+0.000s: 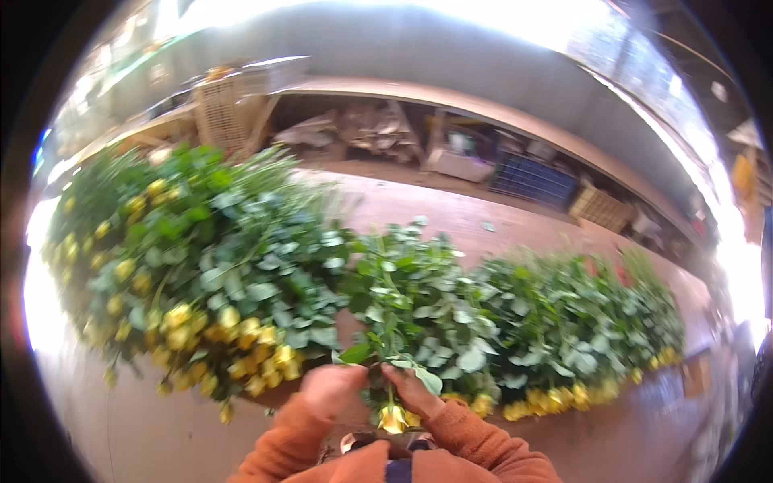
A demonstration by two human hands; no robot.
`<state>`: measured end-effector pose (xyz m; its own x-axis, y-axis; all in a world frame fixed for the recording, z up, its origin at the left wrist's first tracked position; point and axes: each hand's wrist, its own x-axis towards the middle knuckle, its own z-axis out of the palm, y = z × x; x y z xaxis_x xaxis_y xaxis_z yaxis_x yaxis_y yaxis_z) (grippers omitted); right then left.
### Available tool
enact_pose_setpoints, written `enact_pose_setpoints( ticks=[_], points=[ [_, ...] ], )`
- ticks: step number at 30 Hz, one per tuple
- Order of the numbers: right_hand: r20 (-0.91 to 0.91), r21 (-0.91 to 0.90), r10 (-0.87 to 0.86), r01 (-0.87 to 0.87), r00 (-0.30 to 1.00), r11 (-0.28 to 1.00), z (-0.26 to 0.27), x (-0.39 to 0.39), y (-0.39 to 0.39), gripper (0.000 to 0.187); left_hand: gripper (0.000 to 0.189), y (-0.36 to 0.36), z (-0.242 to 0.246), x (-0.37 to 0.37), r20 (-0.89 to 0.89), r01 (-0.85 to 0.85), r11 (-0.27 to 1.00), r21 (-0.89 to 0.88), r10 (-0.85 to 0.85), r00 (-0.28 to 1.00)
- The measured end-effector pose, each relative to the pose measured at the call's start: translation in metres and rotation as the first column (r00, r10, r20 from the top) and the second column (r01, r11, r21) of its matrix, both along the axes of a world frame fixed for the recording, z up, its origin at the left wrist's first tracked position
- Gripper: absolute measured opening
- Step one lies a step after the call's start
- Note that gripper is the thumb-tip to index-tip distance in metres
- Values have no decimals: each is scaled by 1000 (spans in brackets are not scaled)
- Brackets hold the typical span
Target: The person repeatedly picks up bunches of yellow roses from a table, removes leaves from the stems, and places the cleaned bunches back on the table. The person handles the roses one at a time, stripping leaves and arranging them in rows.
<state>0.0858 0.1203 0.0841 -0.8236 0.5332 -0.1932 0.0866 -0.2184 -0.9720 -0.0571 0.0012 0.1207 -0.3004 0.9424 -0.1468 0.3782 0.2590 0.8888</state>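
Observation:
A yellow rose (392,418) on a long leafy stem points its bloom toward me in the middle of the head view. My right hand (415,391) grips that stem just behind the bloom, thumb along it and a large leaf lying over the fingers. On the other side of the stem is my left hand (333,386), blurred, its fingers partly hidden; whether it holds a leaf or the stem cannot be made out. Beneath and beyond the hands lies a pile of leafy rose stems (441,302), with more yellow blooms at its near edge.
Left stands a larger heap of yellow roses (241,271); right, a row of rose stems (567,326). All lie on a pinkish table (410,196). Behind is a wooden shelf (386,89) with a blue crate (531,178) and a yellowish crate (601,207) beneath. A tan crate (220,115) stands far left.

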Motion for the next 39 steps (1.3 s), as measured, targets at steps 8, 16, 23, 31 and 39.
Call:
enact_pose_setpoints(
  ticks=[8,16,23,31,39],
  points=[
    [80,719,-297,152,952,679,142,180,102,24,77,8,-89,-66,-895,-721,634,-279,100,435],
    [228,897,-913,291,338,332,155,459,335,41,86,53,-123,-62,-914,-876,264,-404,-165,372],
    [424,904,-905,-40,-38,426,12,580,452,47,39,-7,-201,-145,-524,-948,310,-77,796,303],
    [164,962,-851,110,498,250,68,461,382,36,56,-13,-53,-118,-707,-442,851,-283,126,696],
    [53,850,-41,-23,998,526,172,91,96,28,29,-80,41,-214,404,-418,902,-102,422,812]
  ],
)
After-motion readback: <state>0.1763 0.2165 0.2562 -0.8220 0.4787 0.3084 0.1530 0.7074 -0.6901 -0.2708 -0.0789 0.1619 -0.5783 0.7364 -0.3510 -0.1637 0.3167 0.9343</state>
